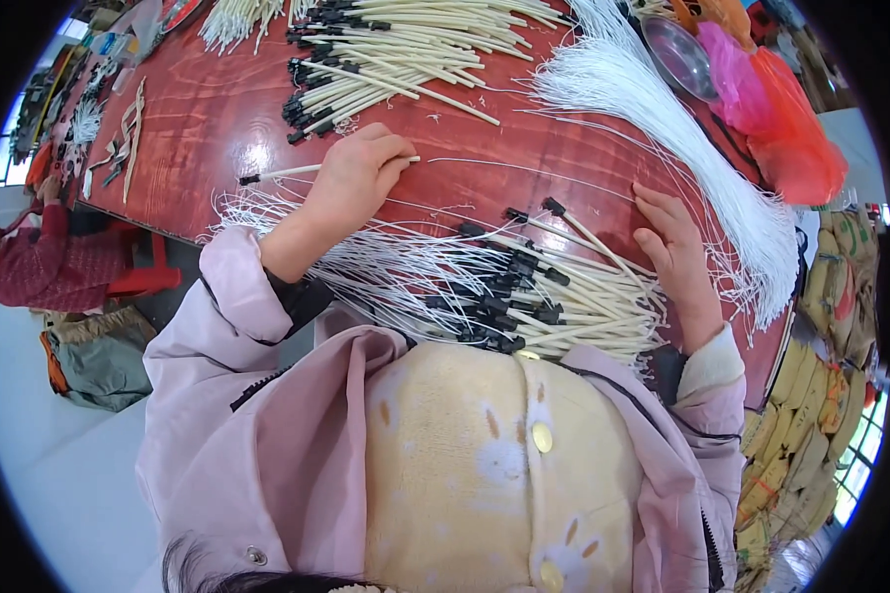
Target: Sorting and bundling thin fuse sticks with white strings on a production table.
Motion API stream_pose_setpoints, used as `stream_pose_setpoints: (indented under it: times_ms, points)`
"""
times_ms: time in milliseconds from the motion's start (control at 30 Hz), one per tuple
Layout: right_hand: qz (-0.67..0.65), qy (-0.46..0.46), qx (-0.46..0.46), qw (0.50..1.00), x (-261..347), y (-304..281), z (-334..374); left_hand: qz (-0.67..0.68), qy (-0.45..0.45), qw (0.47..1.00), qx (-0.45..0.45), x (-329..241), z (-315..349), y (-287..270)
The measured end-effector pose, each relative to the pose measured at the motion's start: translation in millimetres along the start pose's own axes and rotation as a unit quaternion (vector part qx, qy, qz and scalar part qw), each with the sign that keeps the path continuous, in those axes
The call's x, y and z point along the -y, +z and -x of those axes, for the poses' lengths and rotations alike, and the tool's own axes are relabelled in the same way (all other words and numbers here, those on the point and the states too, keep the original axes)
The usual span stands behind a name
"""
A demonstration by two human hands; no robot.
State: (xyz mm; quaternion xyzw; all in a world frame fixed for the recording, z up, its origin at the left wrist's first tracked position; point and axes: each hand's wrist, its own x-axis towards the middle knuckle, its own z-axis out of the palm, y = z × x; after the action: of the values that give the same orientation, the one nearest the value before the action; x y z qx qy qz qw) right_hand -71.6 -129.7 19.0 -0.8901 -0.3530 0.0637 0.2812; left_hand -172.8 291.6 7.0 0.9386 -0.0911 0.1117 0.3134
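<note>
My left hand point(354, 183) is closed around a thin pale tube point(293, 170), which lies crosswise with a black plastic end piece point(250, 180) at its left. The tube's bare right end shows just past my fingertips. From near that end a single thin white cord point(534, 166) runs right to the fingertips of my right hand point(674, 237), which appear closed on it. Below my hands, close to my body, lies a pile of similar pale tubes point(588, 296) with black end pieces. White cords point(386, 259) trail out of that pile to the left.
Another heap of pale tubes point(396, 69) with black ends lies farther back on the red table point(198, 119). A thick bundle of white cords point(653, 114) spreads at right, beside a metal bowl point(678, 57) and a red plastic bag point(796, 128). At far left sits another person point(54, 252).
</note>
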Motion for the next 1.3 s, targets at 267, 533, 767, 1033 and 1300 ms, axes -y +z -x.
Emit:
stream_pose_setpoints:
  times_ms: [267, 533, 767, 1033, 1300]
  points:
    - [0.009, 0.004, -0.006, 1.000, -2.3, 3.0, 1.8, -0.001, -0.018, 1.000, 0.003, -3.1, 0.9, 4.7]
    - [0.035, 0.002, -0.011, 0.999, 0.9, 4.7, 2.4, -0.018, -0.021, 1.000, 0.006, -8.5, -2.0, 6.1]
    - [0.061, 0.006, 0.002, 0.998, 3.5, 0.3, 1.9, -0.076, 0.001, 0.997, 0.008, -8.9, -13.8, 14.2]
    - [0.126, -0.049, 0.066, 0.989, 27.2, -4.4, -10.1, -0.099, 0.167, 0.978, 0.074, -46.6, -80.0, 86.7]
    - [0.073, -0.126, -0.021, 0.989, 13.9, 5.0, -28.4, -0.076, 0.211, 0.969, 0.107, -105.8, -105.7, 96.8]
